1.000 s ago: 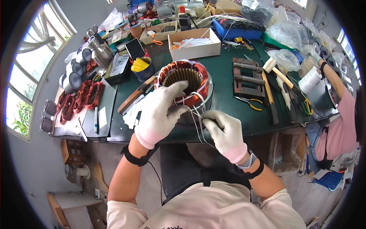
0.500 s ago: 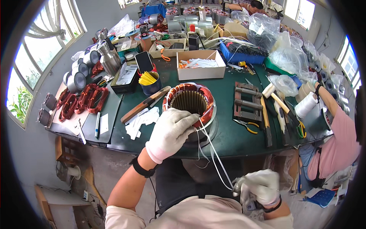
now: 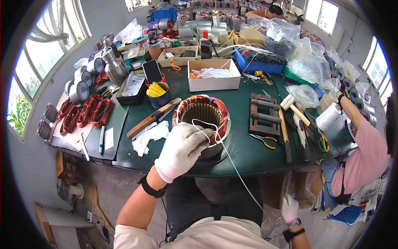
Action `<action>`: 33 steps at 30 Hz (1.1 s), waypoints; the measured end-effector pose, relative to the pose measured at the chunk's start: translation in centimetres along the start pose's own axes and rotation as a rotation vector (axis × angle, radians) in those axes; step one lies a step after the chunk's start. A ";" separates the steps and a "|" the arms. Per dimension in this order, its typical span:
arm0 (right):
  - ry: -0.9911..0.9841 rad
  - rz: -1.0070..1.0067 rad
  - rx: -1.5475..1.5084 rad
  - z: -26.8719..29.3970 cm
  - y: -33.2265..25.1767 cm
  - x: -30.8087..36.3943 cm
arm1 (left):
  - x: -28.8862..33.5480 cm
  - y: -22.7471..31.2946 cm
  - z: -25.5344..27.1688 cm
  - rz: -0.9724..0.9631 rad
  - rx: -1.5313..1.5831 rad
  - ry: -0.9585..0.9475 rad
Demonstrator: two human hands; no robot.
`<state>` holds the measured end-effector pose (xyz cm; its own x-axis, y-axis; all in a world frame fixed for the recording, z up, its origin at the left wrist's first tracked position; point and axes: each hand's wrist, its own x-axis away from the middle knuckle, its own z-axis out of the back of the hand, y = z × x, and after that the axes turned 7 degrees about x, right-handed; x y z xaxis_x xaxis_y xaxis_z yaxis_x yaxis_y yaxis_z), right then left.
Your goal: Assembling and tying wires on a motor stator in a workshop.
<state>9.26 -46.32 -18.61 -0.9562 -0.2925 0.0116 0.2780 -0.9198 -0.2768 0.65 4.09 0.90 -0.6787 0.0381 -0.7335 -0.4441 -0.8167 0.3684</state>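
A motor stator (image 3: 224, 120) with red-brown copper windings and a slotted core stands upright near the table's front edge. My left hand (image 3: 182, 149), in a white glove, grips its near rim with fingers bent and pressed together. White lacing cord (image 3: 241, 176) loops over those fingers and around the winding, then runs down to the right past my lap. Low at the right, my gloved right hand (image 3: 290, 209) is closed beside the cord's slack coils and appears to hold the cord; its fingertips are small and blurred.
Left of the stator lie a wooden stick (image 3: 153, 118) and paper scraps (image 3: 149, 139). A box of white strips (image 3: 214, 83) stands behind. At right are a metal fixture (image 3: 264, 116), pliers (image 3: 265, 141), hammers and a thread spool (image 3: 328, 117). A co-worker's arm (image 3: 352, 108) reaches in there.
My right hand has moved down and right, away from the stator, drawing out the cord. The cord's double strand is now a single line, with a loop over my left fingers.
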 end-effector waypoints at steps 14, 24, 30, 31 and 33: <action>-0.289 0.792 -0.193 1.0 -14.4 0.6 | -0.4 -0.5 1.0 -0.013 0.062 -0.037; -0.012 0.653 -0.744 4.0 -27.3 -8.0 | 0.1 -1.1 0.6 -0.018 0.048 -0.015; -0.463 0.610 -1.199 10.0 -30.3 -6.3 | -0.2 -1.4 0.7 -0.056 0.103 -0.051; -0.288 0.750 -1.198 10.8 -30.8 -7.4 | -0.3 -1.4 0.7 -0.048 0.108 -0.049; 0.179 1.212 -0.905 13.4 -35.8 -11.1 | 0.8 -1.8 1.4 -0.015 0.128 -0.047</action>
<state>11.15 -13.61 4.03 -0.2170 -0.6339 -0.7423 0.7940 0.3277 -0.5120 0.12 6.36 0.49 -0.6970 0.0791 -0.7127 -0.5230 -0.7362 0.4296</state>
